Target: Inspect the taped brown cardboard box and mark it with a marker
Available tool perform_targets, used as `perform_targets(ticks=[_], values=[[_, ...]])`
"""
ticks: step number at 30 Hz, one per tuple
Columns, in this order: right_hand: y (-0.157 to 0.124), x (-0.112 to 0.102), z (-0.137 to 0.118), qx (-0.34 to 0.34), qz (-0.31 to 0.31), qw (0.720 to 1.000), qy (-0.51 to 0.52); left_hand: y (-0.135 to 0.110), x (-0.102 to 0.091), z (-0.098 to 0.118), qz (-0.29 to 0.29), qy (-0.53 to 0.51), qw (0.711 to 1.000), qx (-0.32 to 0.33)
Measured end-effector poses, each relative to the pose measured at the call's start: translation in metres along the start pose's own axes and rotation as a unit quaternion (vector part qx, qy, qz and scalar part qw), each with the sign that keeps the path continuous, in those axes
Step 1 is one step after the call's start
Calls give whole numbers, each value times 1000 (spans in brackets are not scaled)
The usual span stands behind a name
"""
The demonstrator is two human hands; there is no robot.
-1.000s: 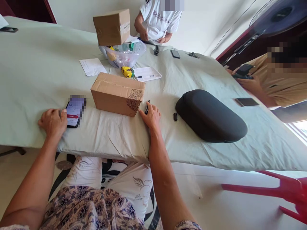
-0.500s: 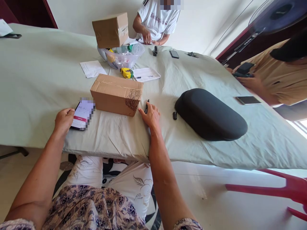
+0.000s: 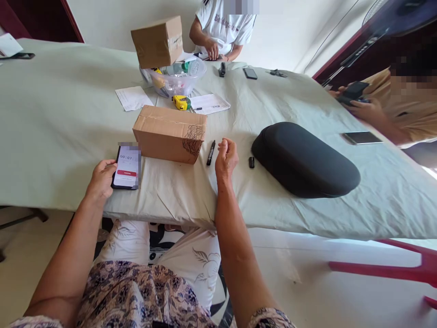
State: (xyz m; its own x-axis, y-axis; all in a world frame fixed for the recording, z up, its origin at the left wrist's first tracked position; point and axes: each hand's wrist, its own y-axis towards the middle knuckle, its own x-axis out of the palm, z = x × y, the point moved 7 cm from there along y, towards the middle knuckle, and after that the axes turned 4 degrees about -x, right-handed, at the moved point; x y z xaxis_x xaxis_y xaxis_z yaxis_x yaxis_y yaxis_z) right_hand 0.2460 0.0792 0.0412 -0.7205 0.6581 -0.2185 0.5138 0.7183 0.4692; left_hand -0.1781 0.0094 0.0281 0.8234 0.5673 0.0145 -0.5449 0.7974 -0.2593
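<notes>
My left hand grips the left edge of a smartphone, which shows a timer with a red button. Just right of a brown cardboard box, a black marker lies uncapped on the cloth. Black scribbles cover the right end of the box. My right hand rests beside the marker, turned on its side with its fingers loosely curled in and nothing visible in them. The black marker cap stands to the right of that hand.
A large black case lies on the right. Behind the box are a yellow tape measure, papers and a plastic basin with another carton on top. One person sits opposite; another at right holds a dark device.
My right hand has let go of the marker and moved slightly right, its fingers curling in. My left hand has tilted the phone more upright. The view has shifted a little.
</notes>
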Motion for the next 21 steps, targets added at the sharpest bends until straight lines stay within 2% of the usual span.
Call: perform_targets(ticks=[2, 4, 7, 9, 11, 13, 15, 17, 19, 21], values=[[-1, 1, -3, 24, -2, 998, 59, -6, -2, -7, 24, -45, 998, -38], [-2, 5, -9, 43, -34, 989, 139, -15, -6, -9, 49, -75, 995, -48], [-6, 13, -24, 48, -119, 957, 259, -33, -17, -8, 63, -123, 990, -29], [-12, 20, -36, 46, -210, 925, 314, -45, -18, -7, 20, -161, 987, -8], [-24, 30, -47, 58, -340, 870, 353, -56, -12, -6, -45, -179, 983, 3], [-46, 41, -56, 89, -500, 783, 359, -68, 2, -6, -103, -179, 978, 0], [-73, 47, -59, 126, -649, 683, 311, -79, 24, -6, -155, -176, 972, -6], [-96, 48, -56, 152, -741, 609, 239, -87, 51, -3, -201, -186, 962, -3], [-107, 49, -55, 159, -775, 579, 196, -93, 78, 1, -239, -196, 951, 9], [-112, 49, -57, 147, -786, 570, 189, -97, 102, 4, -268, -199, 943, 22]])
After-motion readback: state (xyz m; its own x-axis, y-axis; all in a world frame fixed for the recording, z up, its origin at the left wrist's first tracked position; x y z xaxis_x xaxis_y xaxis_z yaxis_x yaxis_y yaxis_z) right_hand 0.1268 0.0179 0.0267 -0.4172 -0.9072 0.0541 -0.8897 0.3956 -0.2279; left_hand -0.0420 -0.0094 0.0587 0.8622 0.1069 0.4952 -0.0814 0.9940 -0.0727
